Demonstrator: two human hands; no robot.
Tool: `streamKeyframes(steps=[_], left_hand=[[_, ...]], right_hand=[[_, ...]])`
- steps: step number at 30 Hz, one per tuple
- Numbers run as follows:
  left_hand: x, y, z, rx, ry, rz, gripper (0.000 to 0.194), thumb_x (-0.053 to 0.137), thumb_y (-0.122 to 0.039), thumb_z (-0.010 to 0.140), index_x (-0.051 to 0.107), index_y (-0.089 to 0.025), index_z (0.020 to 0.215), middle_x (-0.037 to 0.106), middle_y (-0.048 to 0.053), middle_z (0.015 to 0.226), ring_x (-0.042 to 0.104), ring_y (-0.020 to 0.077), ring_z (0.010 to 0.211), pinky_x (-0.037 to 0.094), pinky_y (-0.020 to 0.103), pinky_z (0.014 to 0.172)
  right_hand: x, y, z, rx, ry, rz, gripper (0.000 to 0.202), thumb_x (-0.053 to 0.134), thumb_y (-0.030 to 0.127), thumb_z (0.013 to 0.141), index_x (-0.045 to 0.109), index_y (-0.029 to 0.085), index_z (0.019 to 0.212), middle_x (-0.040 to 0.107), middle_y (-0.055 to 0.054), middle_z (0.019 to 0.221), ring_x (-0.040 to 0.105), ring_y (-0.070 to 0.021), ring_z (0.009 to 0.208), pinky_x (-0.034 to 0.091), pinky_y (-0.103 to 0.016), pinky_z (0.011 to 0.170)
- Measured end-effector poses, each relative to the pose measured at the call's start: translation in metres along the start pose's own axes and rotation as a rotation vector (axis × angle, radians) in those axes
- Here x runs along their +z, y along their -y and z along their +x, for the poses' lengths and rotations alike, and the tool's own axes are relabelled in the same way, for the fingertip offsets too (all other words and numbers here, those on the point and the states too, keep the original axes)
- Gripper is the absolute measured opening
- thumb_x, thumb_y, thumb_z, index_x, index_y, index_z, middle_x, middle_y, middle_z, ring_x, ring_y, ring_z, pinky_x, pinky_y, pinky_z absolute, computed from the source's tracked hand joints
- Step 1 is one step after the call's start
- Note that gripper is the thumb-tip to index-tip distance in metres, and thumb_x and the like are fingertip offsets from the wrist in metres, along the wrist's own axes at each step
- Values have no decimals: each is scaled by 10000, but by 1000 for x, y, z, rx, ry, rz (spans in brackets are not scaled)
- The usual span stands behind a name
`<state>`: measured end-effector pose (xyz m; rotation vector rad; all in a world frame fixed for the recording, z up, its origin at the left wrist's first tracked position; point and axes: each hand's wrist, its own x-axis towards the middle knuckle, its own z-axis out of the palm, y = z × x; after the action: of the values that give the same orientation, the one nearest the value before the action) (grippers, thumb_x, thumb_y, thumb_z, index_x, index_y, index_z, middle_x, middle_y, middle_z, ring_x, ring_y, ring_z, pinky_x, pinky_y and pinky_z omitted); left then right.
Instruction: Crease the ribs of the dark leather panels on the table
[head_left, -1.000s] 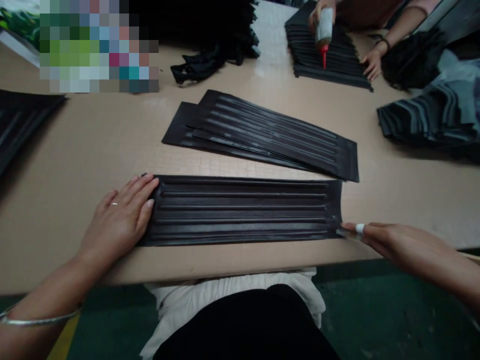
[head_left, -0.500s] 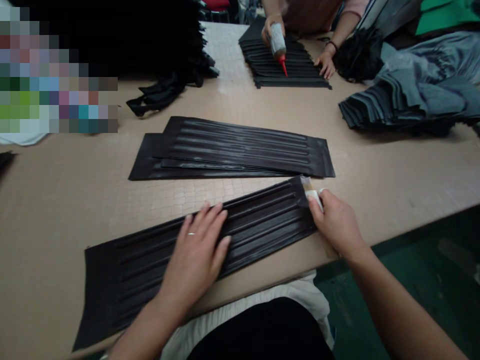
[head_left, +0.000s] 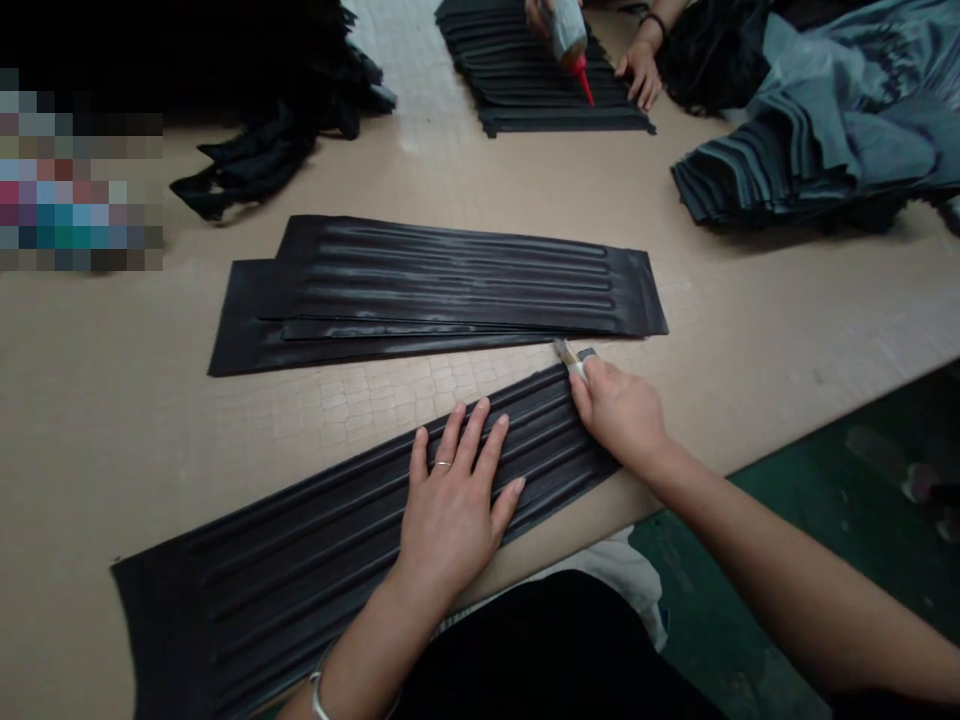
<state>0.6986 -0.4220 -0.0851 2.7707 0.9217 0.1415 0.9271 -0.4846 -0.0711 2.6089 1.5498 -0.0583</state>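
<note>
A long dark panel (head_left: 315, 510) with raised parallel ribs lies slanted along the table's near edge. My left hand (head_left: 454, 510) rests flat on its ribs, fingers spread, with a ring on one finger. At the panel's right end, my right hand (head_left: 622, 405) is closed around a small brush (head_left: 571, 358) with a pale handle; its tip points up and left by the panel's far corner. The right hand covers part of that end. Just beyond lie several similar ribbed panels (head_left: 457, 280), overlapping in a loose stack.
Across the table (head_left: 750, 370), a co-worker's hand (head_left: 641, 72) rests beside a row of black strips (head_left: 517, 90); the other holds a red-tipped bottle (head_left: 570, 40). Folded grey fabric (head_left: 795, 150) is at right, black fabric (head_left: 255, 150) at back left. The table's front edge runs beside me.
My right hand has moved left and slightly up with the brush, to the panel's far corner. My left hand has slid right along the ribs, fingers spread wider. The view has shifted.
</note>
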Motion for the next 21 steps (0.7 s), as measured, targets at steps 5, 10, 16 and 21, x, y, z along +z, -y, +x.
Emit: streamKeyframes(steps=[5, 10, 16, 21], left_hand=[[0, 0, 0, 5, 22, -10, 613, 442, -486, 1014, 405, -229, 1569, 270, 75, 1682, 259, 338, 1564, 235, 666, 1231], [-2, 1, -1, -6, 39, -4, 624, 435, -493, 1020, 368, -236, 1585, 254, 67, 1689, 239, 331, 1571, 220, 662, 1237], [-1, 2, -1, 9, 18, 1, 630, 468, -479, 1012, 362, -250, 1589, 280, 78, 1680, 256, 335, 1565, 222, 656, 1241], [-4, 3, -2, 26, 42, 58, 605, 452, -444, 1024, 373, -227, 1582, 279, 90, 1680, 258, 345, 1563, 252, 669, 1227]], right_hand=[[1, 3, -20, 25, 25, -16, 308, 338, 356, 1085, 548, 178, 947, 696, -92, 937, 619, -185, 697, 218, -316, 573], [5, -17, -17, 20, -13, -60, 317, 331, 358, 1082, 573, 179, 981, 685, -99, 1000, 612, -184, 731, 206, -331, 585], [11, -48, 0, 90, -35, -36, 311, 349, 365, 1067, 578, 171, 985, 686, -94, 969, 595, -193, 715, 201, -330, 573], [20, -68, -34, 136, -67, -31, 351, 342, 401, 1070, 574, 169, 945, 671, -102, 904, 551, -183, 643, 179, -324, 570]])
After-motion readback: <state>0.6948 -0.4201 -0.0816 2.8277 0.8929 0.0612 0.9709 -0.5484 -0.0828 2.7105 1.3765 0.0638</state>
